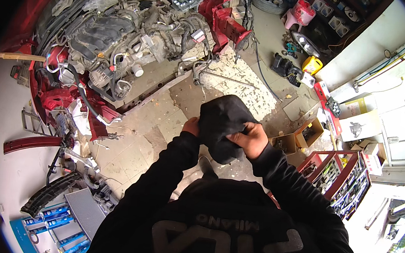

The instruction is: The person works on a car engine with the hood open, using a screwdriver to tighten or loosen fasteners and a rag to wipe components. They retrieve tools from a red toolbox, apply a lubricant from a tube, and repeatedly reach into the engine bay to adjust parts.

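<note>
Both my hands hold up a soft black cloth thing (223,121), shaped like a cap, in front of my chest. My left hand (192,126) grips its left edge, and most of those fingers are hidden behind the fabric. On the opposite side, my right hand (251,140) pinches the cloth, thumb pressed on the near face and fingers curled at the edge. Folds and dark shade hide the details of its shape.
A car's opened front with an exposed engine (118,38) fills the far left. A red tool cart (338,178) stands at my right, near cardboard boxes (309,133). Removed parts and a yellow jug (312,65) sit far right. A radiator (84,212) leans near left.
</note>
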A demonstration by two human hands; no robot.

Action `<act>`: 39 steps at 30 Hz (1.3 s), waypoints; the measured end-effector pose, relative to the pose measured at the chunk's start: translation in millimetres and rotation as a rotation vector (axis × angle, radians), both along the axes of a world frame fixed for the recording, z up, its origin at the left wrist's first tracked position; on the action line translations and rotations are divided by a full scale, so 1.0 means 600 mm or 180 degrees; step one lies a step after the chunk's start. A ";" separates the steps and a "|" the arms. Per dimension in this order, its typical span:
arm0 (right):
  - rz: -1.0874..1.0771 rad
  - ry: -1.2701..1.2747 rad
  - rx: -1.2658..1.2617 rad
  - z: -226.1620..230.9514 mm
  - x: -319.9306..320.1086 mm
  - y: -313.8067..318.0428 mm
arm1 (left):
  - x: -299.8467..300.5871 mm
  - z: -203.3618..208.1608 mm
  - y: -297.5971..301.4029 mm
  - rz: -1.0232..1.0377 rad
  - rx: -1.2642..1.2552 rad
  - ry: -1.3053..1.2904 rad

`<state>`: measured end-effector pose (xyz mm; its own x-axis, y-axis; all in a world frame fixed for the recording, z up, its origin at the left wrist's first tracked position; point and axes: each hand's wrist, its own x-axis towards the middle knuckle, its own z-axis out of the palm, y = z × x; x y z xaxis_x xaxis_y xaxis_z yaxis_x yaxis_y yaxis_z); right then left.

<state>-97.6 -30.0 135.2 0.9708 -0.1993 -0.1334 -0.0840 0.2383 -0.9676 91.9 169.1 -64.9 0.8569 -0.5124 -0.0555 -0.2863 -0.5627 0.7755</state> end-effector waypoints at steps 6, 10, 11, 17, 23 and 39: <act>-0.1485 -0.0380 0.1003 -0.016 0.102 -0.039 | 0.021 0.129 0.026 0.0559 -0.0459 0.0170; -0.1374 -0.0455 0.1428 -0.030 0.154 -0.046 | -0.046 0.258 -0.002 -0.0344 -0.0800 0.3165; -0.1259 -0.0431 0.1451 -0.035 0.162 -0.040 | -0.059 0.270 -0.030 -0.0155 -0.0948 0.3017; -0.0497 0.0138 0.0612 -0.045 0.179 -0.030 | -0.007 0.270 -0.123 0.0366 -0.2578 0.1679; 0.0351 0.1065 0.1169 -0.002 0.168 -0.112 | 0.039 0.263 -0.101 0.0775 -0.4016 0.2615; 0.0729 -0.0743 -0.1514 -0.020 0.210 -0.131 | 0.020 0.282 -0.130 -0.0427 -0.3858 0.3025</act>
